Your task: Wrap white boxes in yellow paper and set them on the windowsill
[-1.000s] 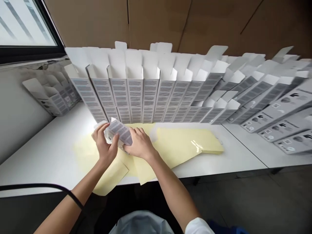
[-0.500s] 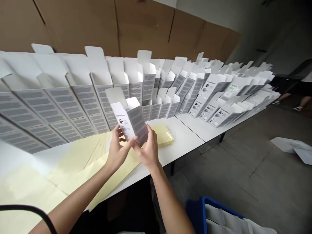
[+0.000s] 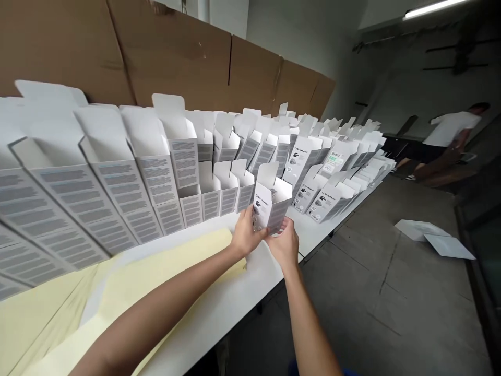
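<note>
Left hand [image 3: 245, 236] and right hand [image 3: 284, 244] are both closed on one white paperboard carton [image 3: 271, 206], which I see held upright in the air above the near edge of the table, its top flaps open. The left fingers and thumb press against the carton's left side, while the right fingers curl around its lower corner, so it is gripped between the two hands.

Directly beyond the carton, rows of identical open white cartons [image 3: 117, 203] stand packed along a white table [image 3: 203, 334], forming a wall that runs from near left to far right. A pale yellow sheet [image 3: 168, 261] lies on the table at near left, partly beneath my view of the left forearm [image 3: 156, 308]. Tall brown corrugated cardboard sheets [image 3: 176, 52] line the far wall. Loose white sheets [image 3: 425, 232] lie on the grey concrete floor [image 3: 371, 292] at right. Farther right stands a person in a white T-shirt [image 3: 450, 130].

I read rows of small grey text on the carton panels, too small to make out. The wordmark on the held carton looks like "SilverCrest", though I cannot confirm it. A further carton [image 3: 334, 162] shows a barcode label with a green patch.
</note>
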Demonstrator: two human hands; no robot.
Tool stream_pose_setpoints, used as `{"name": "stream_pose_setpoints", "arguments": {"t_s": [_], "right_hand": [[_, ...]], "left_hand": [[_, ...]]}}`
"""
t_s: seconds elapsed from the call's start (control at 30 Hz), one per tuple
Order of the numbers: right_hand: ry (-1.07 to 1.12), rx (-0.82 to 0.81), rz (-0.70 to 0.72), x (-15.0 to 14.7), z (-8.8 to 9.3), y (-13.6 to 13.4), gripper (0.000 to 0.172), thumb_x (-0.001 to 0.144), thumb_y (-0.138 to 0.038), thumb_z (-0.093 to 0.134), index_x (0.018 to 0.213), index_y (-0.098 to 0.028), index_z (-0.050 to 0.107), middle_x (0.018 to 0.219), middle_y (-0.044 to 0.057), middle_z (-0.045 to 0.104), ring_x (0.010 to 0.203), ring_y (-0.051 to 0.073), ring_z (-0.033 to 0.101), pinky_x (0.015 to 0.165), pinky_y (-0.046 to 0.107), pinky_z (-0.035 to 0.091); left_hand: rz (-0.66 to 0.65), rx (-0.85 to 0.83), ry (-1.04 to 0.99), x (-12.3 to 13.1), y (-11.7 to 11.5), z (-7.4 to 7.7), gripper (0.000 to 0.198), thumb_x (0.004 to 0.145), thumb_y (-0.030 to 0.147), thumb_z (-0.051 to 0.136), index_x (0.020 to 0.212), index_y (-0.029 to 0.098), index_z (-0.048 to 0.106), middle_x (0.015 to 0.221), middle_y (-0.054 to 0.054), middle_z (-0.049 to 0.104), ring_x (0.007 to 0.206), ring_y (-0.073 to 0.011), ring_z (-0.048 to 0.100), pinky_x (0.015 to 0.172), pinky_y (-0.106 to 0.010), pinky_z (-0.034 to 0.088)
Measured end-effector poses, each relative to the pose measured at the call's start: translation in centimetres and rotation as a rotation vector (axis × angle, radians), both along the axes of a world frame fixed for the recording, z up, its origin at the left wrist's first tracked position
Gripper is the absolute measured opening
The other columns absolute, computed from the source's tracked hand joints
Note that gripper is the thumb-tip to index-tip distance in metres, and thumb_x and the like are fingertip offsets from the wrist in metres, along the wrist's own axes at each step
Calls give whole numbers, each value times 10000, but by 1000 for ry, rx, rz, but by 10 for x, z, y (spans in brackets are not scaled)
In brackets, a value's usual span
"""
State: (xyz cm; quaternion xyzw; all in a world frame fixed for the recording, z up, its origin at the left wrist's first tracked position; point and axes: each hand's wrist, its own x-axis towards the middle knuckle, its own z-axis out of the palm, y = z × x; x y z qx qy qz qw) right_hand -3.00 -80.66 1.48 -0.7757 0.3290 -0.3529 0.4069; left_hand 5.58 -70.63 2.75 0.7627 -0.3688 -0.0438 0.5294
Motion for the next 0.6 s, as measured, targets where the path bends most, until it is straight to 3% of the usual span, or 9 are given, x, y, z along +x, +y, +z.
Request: {"name": "stream_pose_setpoints", "arguments": {"t_s": [0.13, 0.27, 0.4, 0.6], "right_hand": [[57, -46, -84, 44, -19, -50, 630, 612, -361, 695, 1152, -128, 469, 1133, 176, 636, 1012, 338, 620, 827, 415, 486], [43, -59, -29, 83, -36, -80, 527, 691, -391, 588, 1130, -129, 460, 1124, 170, 628, 1021, 317, 612, 832, 395, 479], [28, -73, 1, 112, -49, -91, 489, 734, -398, 533, 1132, -126, 444, 1106, 170, 618, 1007, 288, 615, 830, 375, 481], [1, -140, 30, 144, -64, -91, 533, 687, -411, 621, 1095, -128, 426, 1069, 161, 606, 996, 268, 596, 844, 362, 484]], "left_hand": [[-6, 81, 14, 16, -49, -10, 589, 821, 255, 568, 1382, 123, 446, 1300, -166, 510, 1180, -263, 534, 1002, -372, 431], [-26, 119, 67, 33, -79, -20, 492, 812, 225, 556, 1290, 121, 512, 1259, -158, 563, 1156, -259, 551, 1005, -374, 425], [8, 148, 93, 52, -94, -28, 500, 823, 225, 532, 1308, 112, 486, 1239, -161, 578, 1198, -267, 525, 1017, -386, 414], [59, 199, 123, 66, -97, -34, 448, 863, 242, 489, 1274, 64, 507, 1132, -165, 610, 1066, -261, 575, 946, -382, 445]]}}
